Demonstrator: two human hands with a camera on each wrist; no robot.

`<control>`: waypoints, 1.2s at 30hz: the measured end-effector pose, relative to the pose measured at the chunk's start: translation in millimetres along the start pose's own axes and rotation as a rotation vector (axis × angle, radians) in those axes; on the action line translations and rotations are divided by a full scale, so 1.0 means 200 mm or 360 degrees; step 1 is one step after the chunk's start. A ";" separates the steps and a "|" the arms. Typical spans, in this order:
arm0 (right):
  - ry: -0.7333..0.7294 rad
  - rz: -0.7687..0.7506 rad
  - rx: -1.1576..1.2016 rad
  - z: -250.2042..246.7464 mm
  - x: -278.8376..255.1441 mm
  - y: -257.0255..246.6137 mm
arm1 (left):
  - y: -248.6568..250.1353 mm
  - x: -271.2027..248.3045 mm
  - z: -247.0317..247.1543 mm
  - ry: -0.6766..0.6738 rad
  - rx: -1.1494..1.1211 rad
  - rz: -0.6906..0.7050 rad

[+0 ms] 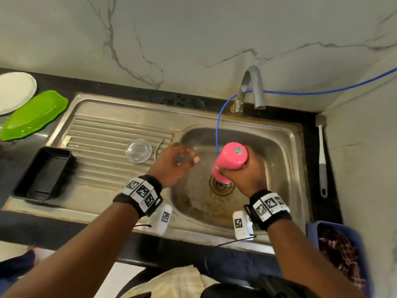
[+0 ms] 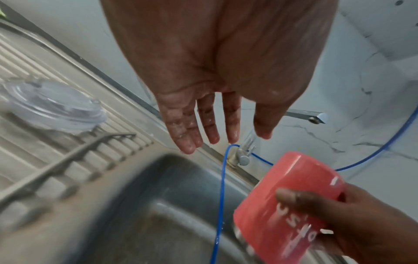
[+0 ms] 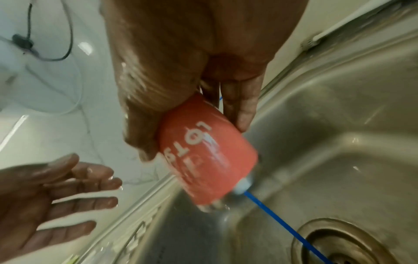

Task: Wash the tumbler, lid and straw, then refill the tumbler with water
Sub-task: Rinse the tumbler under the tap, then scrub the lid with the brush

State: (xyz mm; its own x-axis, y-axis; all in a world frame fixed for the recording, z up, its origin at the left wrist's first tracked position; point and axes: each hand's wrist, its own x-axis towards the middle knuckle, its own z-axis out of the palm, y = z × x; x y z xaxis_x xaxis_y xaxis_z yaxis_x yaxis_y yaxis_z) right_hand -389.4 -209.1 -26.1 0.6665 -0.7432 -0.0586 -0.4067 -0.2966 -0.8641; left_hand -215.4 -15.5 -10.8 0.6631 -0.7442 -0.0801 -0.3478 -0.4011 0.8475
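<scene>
My right hand (image 1: 242,173) grips the pink tumbler (image 1: 231,160), tipped mouth-down over the sink basin (image 1: 279,151) above the drain. In the right wrist view, water runs out of the tumbler (image 3: 208,160) mouth; white lettering shows on its side. My left hand (image 1: 180,162) hovers wet and open beside it at the basin's left edge, fingers (image 2: 187,135) straight, holding nothing. The clear lid (image 1: 138,151) lies on the ribbed drainboard. A thin metal straw (image 1: 158,148) rests just right of the lid, also seen as the straw (image 2: 74,157) across the ridges.
A grey faucet (image 1: 253,89) stands behind the basin, and a blue hose (image 1: 219,125) hangs from it into the sink. A black tray (image 1: 43,175), green dish (image 1: 34,115) and white plate (image 1: 15,91) sit left. A bottle brush (image 1: 322,155) lies right; a blue basket (image 1: 343,254) is near the front.
</scene>
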 end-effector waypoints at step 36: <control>-0.0577 -0.0294 -0.0153 1.24 0.60 -0.74 | -0.66 0.07 -0.52 0.0143 0.0656 -0.0328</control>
State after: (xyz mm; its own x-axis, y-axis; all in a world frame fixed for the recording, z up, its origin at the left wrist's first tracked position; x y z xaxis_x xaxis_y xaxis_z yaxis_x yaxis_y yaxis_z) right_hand -94.9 -105.7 -28.7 0.9036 -0.4179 -0.0943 -0.3048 -0.4724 -0.8270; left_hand -91.2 82.7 -67.9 0.7944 -0.5849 -0.1640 -0.4250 -0.7281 0.5378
